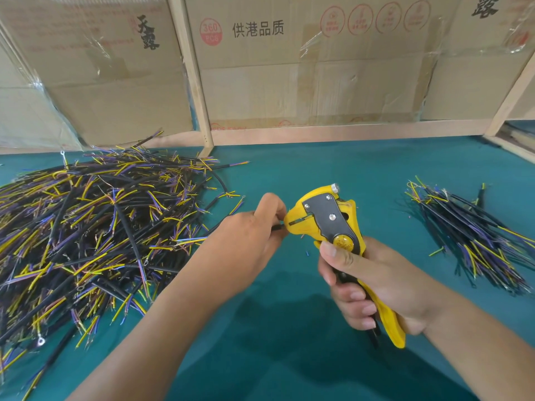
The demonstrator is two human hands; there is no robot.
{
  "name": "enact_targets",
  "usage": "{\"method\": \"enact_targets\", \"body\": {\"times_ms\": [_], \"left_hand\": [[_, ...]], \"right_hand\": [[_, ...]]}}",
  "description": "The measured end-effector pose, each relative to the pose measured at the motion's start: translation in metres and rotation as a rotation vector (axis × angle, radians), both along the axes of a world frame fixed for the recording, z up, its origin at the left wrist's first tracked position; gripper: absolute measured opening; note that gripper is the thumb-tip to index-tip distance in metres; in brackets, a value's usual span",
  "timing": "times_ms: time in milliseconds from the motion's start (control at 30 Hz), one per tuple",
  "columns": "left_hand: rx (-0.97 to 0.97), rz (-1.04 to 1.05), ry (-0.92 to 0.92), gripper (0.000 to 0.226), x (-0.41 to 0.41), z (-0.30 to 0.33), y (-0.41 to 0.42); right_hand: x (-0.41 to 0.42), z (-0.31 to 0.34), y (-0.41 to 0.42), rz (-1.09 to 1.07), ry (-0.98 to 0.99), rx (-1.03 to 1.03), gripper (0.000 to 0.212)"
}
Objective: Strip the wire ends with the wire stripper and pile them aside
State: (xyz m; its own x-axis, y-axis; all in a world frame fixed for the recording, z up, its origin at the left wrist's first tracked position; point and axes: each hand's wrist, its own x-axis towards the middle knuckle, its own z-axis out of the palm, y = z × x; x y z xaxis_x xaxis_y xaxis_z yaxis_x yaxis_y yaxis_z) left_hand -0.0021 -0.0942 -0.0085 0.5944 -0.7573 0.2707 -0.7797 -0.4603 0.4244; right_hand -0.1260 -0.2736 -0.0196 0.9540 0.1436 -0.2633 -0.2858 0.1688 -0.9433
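My right hand (373, 282) grips the handles of a yellow and black wire stripper (327, 218), whose jaws point left above the green table. My left hand (246, 235) pinches a black wire (276, 227) and holds its end at the stripper's jaws. Most of that wire is hidden under my fingers. A large heap of black cables with yellow, blue and purple cores (86, 227) lies on the left of the table. A smaller, neater pile of the same cables (474, 238) lies on the right.
The green table top (318, 169) stretches between the two piles. Cardboard boxes (289, 68) in a wooden frame (191, 73) stand along the back edge. Small bits of cut insulation (307, 252) lie under the stripper.
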Motion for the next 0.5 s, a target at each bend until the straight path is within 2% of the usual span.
{"method": "enact_targets", "body": {"times_ms": [200, 367, 500], "left_hand": [[-0.052, 0.004, -0.012, 0.016, 0.0038, 0.0017, 0.0019], [-0.074, 0.012, -0.045, 0.016, 0.0049, 0.0035, 0.0041], [-0.055, 0.008, -0.056, 0.016, 0.0041, 0.0031, 0.0049]], "right_hand": [[-0.0007, 0.0001, -0.0011, -0.014, -0.037, 0.034, 0.044], [0.0029, 0.0017, -0.0062, -0.1, -0.088, 0.171, 0.042], [0.0065, -0.0016, -0.0076, -0.151, -0.188, 0.204, 0.031]]}}
